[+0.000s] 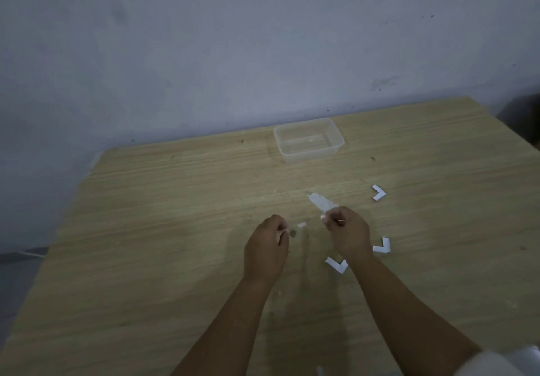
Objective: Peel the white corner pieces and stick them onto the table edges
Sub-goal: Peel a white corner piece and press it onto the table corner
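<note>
Three white L-shaped corner pieces lie on the wooden table (175,229): one far right (379,193), one beside my right wrist (382,245), one below it (336,264). My right hand (347,234) is closed, pinching a pale, blurred strip (323,202) that sticks up and away from the fingers. My left hand (267,247) is closed too, with a tiny white bit pinched at its fingertips. A small white scrap (301,224) lies on the table between the hands.
A clear plastic tub (309,139) stands near the table's far edge by the grey wall. The table's left edge runs diagonally at the left. Something white shows at the bottom right corner (523,361).
</note>
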